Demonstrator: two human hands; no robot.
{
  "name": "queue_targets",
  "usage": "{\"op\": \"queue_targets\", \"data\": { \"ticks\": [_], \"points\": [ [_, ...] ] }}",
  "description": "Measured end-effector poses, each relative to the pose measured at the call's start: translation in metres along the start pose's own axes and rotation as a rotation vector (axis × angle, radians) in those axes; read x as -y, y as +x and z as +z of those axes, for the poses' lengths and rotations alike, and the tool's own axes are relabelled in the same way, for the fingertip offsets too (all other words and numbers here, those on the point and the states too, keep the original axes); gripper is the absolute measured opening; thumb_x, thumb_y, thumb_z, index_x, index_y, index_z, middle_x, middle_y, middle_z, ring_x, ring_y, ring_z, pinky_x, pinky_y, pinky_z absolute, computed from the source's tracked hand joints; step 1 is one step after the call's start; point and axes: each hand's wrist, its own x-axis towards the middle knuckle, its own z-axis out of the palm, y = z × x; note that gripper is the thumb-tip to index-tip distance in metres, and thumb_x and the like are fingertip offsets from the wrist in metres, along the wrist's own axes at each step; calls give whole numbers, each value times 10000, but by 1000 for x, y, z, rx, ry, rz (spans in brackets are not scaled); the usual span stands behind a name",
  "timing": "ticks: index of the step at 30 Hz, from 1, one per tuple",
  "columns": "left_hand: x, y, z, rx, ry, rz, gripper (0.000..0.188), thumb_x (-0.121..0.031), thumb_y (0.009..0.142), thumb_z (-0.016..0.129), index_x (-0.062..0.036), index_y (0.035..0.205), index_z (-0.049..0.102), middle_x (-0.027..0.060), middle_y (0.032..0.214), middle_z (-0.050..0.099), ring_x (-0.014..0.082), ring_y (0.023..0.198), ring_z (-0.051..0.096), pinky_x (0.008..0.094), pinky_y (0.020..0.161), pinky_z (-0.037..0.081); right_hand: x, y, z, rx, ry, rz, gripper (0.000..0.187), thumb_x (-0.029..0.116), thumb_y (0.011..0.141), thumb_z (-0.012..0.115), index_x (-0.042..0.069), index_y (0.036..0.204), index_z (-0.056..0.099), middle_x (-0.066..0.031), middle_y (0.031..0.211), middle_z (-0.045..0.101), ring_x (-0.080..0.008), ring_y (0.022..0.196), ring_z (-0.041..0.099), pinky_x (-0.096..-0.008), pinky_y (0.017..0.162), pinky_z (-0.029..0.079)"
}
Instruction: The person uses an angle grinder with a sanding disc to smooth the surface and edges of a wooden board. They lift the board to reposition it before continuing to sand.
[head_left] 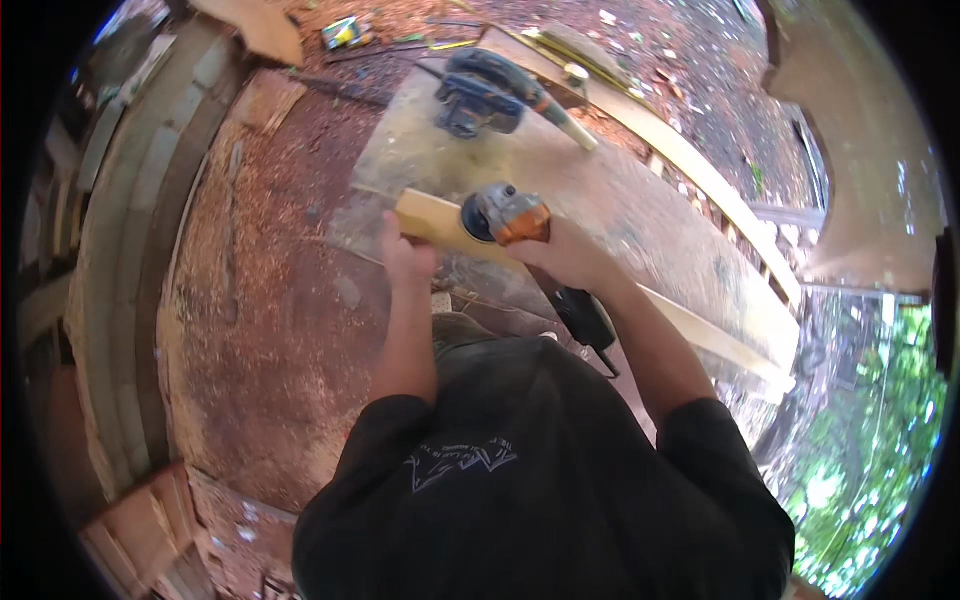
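My right hand (572, 258) is wrapped round the body of an angle grinder (520, 216) with an orange and grey head and a dark rear end. The grinder's round disc (477, 218) sits against the upper face of a long pale wooden plank (428, 217). At the plank's left end, my left hand (408, 258) grips its near edge, thumb raised; some of its fingers are hidden. The plank lies along the near side of a dusty work board (640, 215) and runs off to the right, passing behind my right forearm.
A dark blue power tool (482, 95) with a pale nozzle rests on the far part of the board. Long timber strips (700, 180) edge its far side. Sawdust covers the reddish ground (270, 330) at left, beside stacked planks (125, 270). A power cord (606, 362) trails near my body.
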Motion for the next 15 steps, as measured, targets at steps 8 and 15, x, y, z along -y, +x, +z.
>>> {"op": "queue_targets", "data": {
  "ticks": [8,15],
  "points": [
    [-59,49,0,-161,134,157,360,-322,1069,523,-67,1291,646,91,1270,669,262,1140,649,418,1016,522,-154,-115,-78,-192,271,249,477,313,807,788,-9,1142,679,-103,906,714,-185,883,675,-343,813,526],
    [-115,40,34,-243,2053,1048,323,-105,864,739,-34,1177,707,121,1105,729,281,926,717,452,827,597,-253,-238,-143,-514,274,422,414,340,792,800,-27,970,725,-78,831,709,-165,759,662,-328,714,526]
  ]
}}
